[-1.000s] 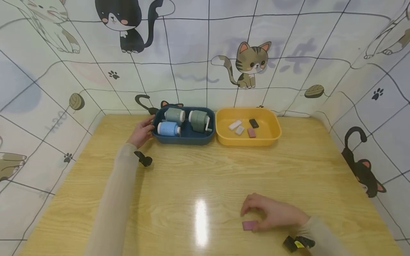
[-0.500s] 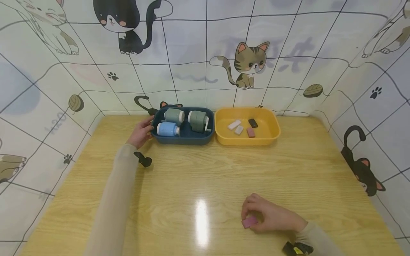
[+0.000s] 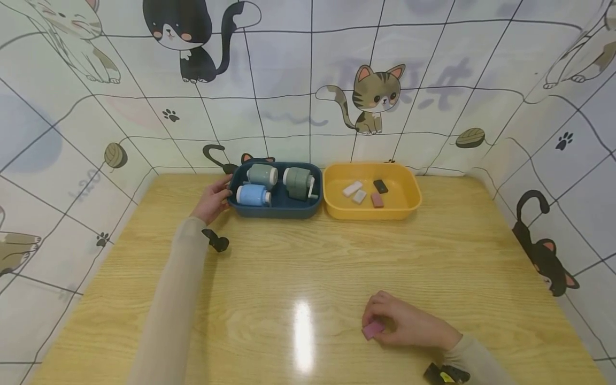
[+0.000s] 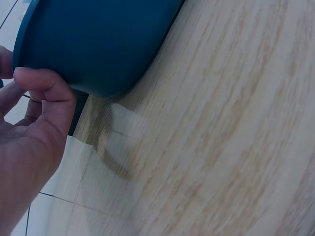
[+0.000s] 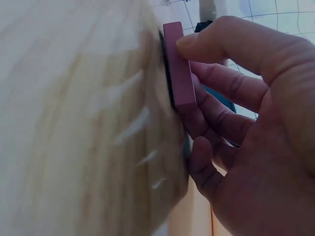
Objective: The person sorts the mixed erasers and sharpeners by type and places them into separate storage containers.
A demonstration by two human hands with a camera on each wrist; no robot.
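Note:
My right hand is low on the right of the table, pinching a small purple-pink eraser between thumb and fingers. In the right wrist view the eraser is a rectangular block, with the thumb on its near face and fingers behind; whether it touches the table is unclear. At the back left, my left hand grips the end of a dark blue bin. The left wrist view has the thumb bent against the bin's wall at its rim. Inside the bin lie hand-crank pencil sharpeners, two grey-green and one light blue.
Right of the blue bin stands a yellow bin holding white erasers, a black one and a pink one. A cat-patterned wall covering rises behind and beside the wooden table.
My right thumb and fingers have closed on the purple-pink eraser, which has turned and shifted slightly up in the head view. The left hand stays on the blue bin.

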